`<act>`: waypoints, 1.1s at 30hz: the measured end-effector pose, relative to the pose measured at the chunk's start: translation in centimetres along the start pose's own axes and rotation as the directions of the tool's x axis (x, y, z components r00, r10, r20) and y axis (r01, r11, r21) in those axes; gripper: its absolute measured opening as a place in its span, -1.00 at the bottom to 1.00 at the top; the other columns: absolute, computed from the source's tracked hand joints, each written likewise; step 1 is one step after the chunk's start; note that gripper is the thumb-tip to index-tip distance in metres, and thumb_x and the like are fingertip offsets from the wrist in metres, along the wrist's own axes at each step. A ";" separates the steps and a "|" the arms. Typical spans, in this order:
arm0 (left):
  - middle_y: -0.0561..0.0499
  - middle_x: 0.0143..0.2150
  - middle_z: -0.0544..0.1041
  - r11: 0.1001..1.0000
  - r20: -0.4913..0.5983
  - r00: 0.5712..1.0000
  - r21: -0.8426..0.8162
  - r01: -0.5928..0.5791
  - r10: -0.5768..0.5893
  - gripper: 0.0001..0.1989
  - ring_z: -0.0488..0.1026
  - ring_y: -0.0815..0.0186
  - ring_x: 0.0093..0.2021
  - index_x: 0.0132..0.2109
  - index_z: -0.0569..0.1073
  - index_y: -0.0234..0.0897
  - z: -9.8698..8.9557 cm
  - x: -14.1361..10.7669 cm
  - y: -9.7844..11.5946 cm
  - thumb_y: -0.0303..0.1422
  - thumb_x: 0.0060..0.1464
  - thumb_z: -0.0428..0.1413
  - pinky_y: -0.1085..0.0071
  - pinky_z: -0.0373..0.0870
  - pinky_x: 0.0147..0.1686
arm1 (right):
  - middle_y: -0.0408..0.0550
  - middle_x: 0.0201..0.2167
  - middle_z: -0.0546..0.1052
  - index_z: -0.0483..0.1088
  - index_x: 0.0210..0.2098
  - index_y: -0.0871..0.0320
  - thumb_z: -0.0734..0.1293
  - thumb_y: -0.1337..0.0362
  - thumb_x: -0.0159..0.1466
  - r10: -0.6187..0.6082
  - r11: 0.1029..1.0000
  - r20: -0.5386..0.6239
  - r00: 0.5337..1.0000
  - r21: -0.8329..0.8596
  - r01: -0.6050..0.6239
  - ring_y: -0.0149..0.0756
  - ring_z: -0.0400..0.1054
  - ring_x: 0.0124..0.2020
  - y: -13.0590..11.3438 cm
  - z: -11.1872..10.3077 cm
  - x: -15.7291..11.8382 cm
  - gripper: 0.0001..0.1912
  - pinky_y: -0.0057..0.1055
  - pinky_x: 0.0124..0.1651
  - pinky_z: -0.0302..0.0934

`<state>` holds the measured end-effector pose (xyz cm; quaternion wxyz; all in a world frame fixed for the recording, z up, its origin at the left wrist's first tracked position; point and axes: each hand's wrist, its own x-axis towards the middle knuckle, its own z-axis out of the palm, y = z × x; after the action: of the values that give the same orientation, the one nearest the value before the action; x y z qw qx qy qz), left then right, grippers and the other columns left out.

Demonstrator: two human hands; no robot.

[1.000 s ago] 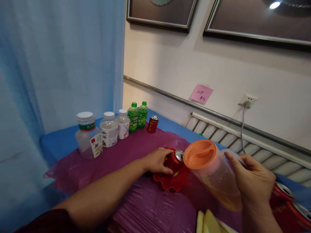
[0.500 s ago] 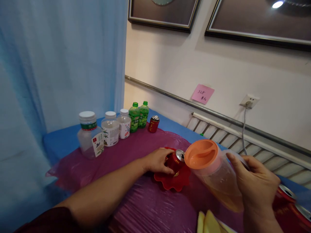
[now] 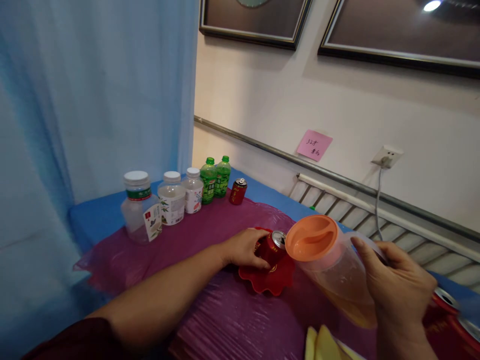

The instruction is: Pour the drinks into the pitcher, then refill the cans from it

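My left hand (image 3: pixel 247 249) is wrapped round a red drink can (image 3: pixel 273 247) with a silver top. The can stands over a red scalloped tray (image 3: pixel 264 284) on purple plastic sheeting. In my right hand (image 3: pixel 399 280) is the handle of a clear plastic pitcher (image 3: pixel 337 280) with an orange lid. The pitcher tilts to the left, its lid right beside the can's top, and amber liquid shows inside it. I cannot tell whether any liquid is flowing out.
Behind stand clear jars with white lids (image 3: pixel 140 215), two green bottles (image 3: pixel 215 180) and another red can (image 3: pixel 238 191). A yellow cloth (image 3: pixel 324 345) lies at the front. More red cans (image 3: pixel 446 320) are at lower right. A radiator (image 3: pixel 345 207) lines the wall.
The view has shifted very slightly. Both hands, the can and the tilted pitcher hold practically the same positions.
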<state>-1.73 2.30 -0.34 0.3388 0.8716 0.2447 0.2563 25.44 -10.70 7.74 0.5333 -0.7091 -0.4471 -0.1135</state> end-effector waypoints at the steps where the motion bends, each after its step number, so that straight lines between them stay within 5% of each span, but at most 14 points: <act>1: -0.04 -0.03 0.64 1.000 0.000 1.000 0.000 0.000 0.000 -0.30 0.57 0.08 -0.10 0.15 0.49 -0.23 0.0 0.0 0.0 -0.19 -0.18 0.42 0.31 0.45 -0.09 | -0.25 -0.66 0.26 0.50 -0.44 0.15 0.40 -0.26 0.12 0.003 1.000 -0.001 1.000 -0.003 -0.003 -0.39 0.17 -0.56 0.0 0.0 0.0 -0.45 -0.43 -0.46 0.04; 24: -0.07 0.02 0.63 0.999 0.012 1.000 -0.054 -0.004 0.004 -0.26 0.57 0.06 -0.04 0.20 0.47 -0.20 0.0 -0.1 -0.1 -0.20 -0.17 0.43 0.25 0.45 -0.04 | -0.22 -0.64 0.35 0.53 -0.42 0.15 0.41 -0.25 0.11 0.015 1.000 0.037 0.999 0.003 -0.016 -0.36 0.23 -0.54 0.5 0.1 0.2 -0.46 -0.44 -0.48 0.06; 33: -0.08 0.02 0.63 0.999 0.005 1.000 -0.043 0.003 -0.003 -0.26 0.56 0.02 -0.01 0.18 0.48 -0.21 0.1 -0.1 -0.3 -0.18 -0.19 0.44 0.24 0.44 -0.02 | -0.24 -0.65 0.23 0.49 -0.47 0.15 0.42 -0.26 0.10 0.038 0.999 0.044 0.998 0.017 -0.039 -0.37 0.18 -0.54 0.2 -0.1 0.3 -0.46 -0.44 -0.50 0.01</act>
<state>-1.82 2.33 -0.63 0.3585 0.8643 0.2398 0.2589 25.78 -10.68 7.82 0.5317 -0.7152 -0.4458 -0.0837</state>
